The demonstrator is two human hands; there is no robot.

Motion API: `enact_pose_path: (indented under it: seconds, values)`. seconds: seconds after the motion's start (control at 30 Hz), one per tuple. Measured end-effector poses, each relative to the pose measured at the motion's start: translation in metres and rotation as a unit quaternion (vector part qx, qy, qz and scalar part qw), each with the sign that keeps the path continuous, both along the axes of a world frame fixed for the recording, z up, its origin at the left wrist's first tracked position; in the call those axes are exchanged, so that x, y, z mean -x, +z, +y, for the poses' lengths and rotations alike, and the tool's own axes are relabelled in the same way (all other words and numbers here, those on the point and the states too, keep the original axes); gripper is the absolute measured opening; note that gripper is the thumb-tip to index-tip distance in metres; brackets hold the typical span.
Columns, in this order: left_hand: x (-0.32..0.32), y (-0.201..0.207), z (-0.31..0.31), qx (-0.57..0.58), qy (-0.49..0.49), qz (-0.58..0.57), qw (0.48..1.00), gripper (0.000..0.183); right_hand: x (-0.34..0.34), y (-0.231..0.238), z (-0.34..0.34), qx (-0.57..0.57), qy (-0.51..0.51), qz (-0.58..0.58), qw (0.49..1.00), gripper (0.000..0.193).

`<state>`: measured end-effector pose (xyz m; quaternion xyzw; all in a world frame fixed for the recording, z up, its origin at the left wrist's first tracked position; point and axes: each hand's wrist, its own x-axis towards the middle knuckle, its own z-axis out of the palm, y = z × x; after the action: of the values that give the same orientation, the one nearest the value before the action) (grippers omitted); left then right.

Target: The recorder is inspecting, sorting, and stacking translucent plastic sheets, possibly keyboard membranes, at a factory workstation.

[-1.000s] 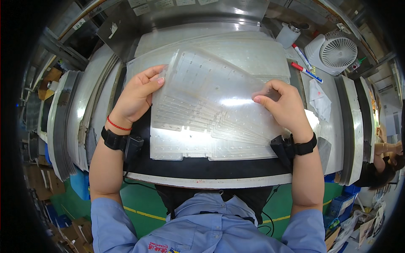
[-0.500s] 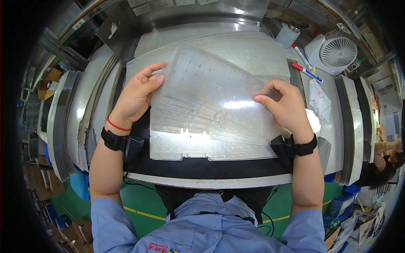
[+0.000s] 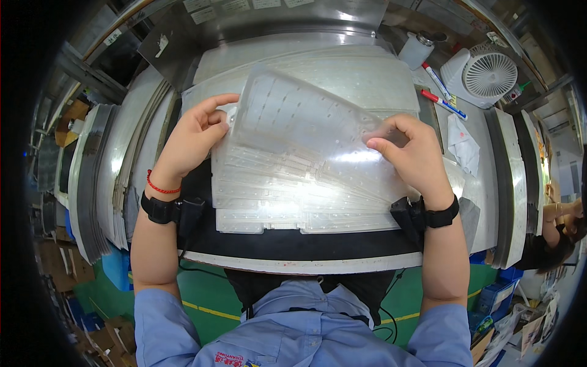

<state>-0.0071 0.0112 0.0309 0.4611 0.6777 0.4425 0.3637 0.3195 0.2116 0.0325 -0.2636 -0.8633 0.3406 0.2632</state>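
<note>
Several translucent plastic sheets [image 3: 293,116] with rows of small slots are fanned out in front of me, their upper part raised and tilted. My right hand [image 3: 411,147] pinches the right edge of these sheets between thumb and fingers. At their left edge my left hand [image 3: 199,131] has its thumb and bent fingers closed on a sheet's margin. The lower sheets [image 3: 244,221] lie spread on a black mat [image 3: 293,244], overlapping like a fan. A bright glare hides part of their surface.
Behind lies a wide stack of similar sheets [image 3: 244,64]. Thick sheet stacks stand left [image 3: 122,162] and right [image 3: 507,177]. At the right are a white fan [image 3: 489,73], markers [image 3: 443,104], a bottle [image 3: 417,52] and a white cloth [image 3: 463,144]. A person [image 3: 547,244] is at the far right.
My left hand has shifted slightly left and down, its thumb bending in at the sheet edge. The fanned sheets have spread lower on the left. My right hand stays nearly still.
</note>
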Motion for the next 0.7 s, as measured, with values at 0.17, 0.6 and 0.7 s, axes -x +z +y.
enact_pose_path:
  seconds: [0.17, 0.6, 0.7]
  values:
    - [-0.001, -0.008, 0.002, -0.123, 0.017, 0.026, 0.992, 0.031, 0.000, 0.001, -0.001, -0.034, 0.006, 0.004, 0.999, 0.020]
    - [-0.009, -0.019, 0.010, -0.008, -0.035, -0.162, 0.986, 0.029, 0.002, -0.002, 0.001, 0.010, -0.015, -0.025, 1.000, 0.026]
    - [-0.010, -0.020, 0.010, -0.008, -0.035, -0.168, 0.985, 0.029, 0.002, -0.003, 0.001, -0.004, -0.021, -0.024, 0.999, 0.027]
